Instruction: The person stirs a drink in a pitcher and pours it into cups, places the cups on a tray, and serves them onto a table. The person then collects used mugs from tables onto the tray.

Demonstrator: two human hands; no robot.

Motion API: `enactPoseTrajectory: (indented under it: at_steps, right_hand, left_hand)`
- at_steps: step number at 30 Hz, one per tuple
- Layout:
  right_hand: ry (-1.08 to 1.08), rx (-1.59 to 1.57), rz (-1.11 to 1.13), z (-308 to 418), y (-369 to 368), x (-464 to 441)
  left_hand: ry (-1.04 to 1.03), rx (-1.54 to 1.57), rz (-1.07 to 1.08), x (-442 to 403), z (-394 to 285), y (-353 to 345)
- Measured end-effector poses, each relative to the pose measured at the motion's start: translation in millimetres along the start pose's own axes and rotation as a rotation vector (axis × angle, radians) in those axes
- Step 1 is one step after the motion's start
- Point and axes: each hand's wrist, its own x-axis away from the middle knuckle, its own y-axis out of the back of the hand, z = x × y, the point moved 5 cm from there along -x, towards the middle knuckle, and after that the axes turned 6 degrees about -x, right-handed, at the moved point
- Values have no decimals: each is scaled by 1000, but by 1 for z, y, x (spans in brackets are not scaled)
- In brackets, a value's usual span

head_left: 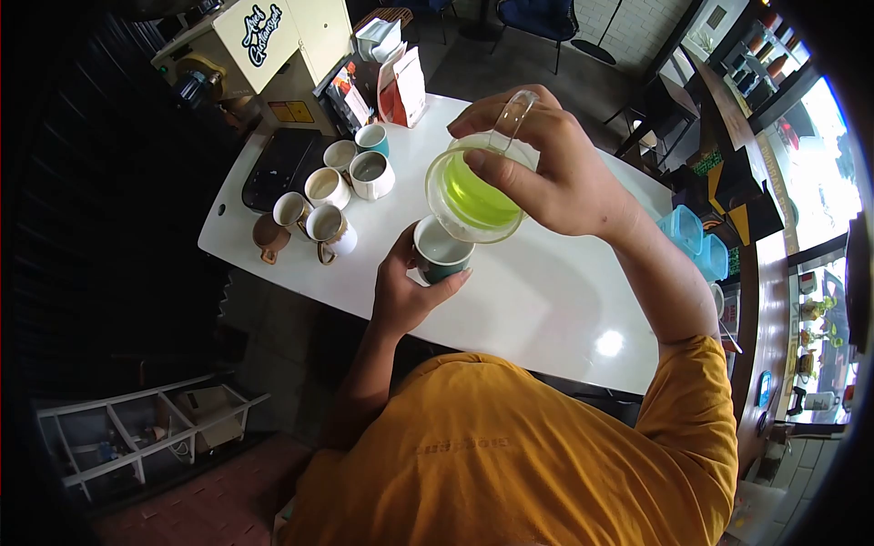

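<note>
My right hand (pixel 575 177) is closed around a clear glass jug (pixel 475 193) with a glass handle and bright green liquid inside. The jug is tilted, its rim over a small green mug (pixel 444 259) with a pale inside. Wrapped round that mug from the left is my left hand (pixel 405 296), thumb along the near side. No stream of liquid can be made out between the two vessels.
Several mugs (pixel 328 187) in white, brown and teal stand on the white table (pixel 546 309) to the left. Behind them are a cream-coloured machine (pixel 273 55), a black tray (pixel 282 168) and upright bags (pixel 401 86). Blue plastic containers (pixel 685 232) sit at the right.
</note>
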Motion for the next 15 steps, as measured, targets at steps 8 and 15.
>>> enactPoseTrajectory:
  at_steps: [8,15]
  right_hand:
    - [116,6,-19,12,0,-7]
    - [216,35,16,20,0,-9]
  left_hand:
    - [-9,18,10,7,-13,0]
    - [-55,28,61,11,-24,2]
